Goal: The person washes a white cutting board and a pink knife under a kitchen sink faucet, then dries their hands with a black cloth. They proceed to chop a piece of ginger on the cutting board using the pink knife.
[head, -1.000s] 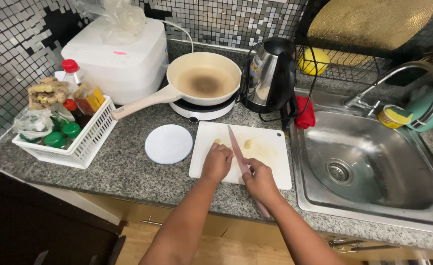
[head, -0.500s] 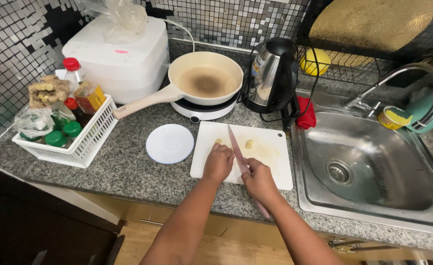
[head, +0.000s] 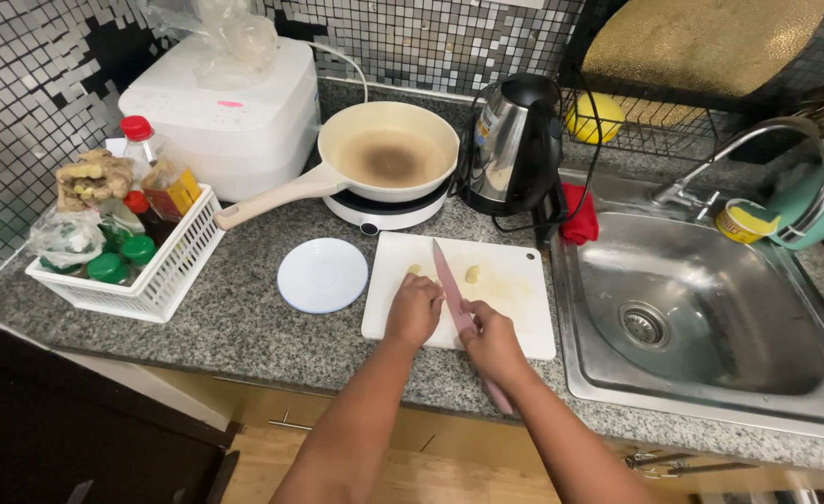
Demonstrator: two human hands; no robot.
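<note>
Two pale garlic pieces (head: 473, 273) lie loose on the white cutting board (head: 524, 322). On that board the left hand (head: 414, 310) curls over a hidden piece, the right hand (head: 492, 338) grips a pink knife (head: 447, 278); chopping seems barely begun.

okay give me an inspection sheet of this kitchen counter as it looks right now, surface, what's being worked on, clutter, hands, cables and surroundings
Surface: speckled granite counter.
Job's things: white cutting board with pale food pieces; pink knife lying across it.
Clutter: small white plate, white basket of bottles, cream pan on a hotplate.
Grippers: left hand pressed on the board; right hand gripping the knife handle.
Cables: black cord by the kettle.
Surroundings: steel sink, rice cooker, mosaic tile wall.
</note>
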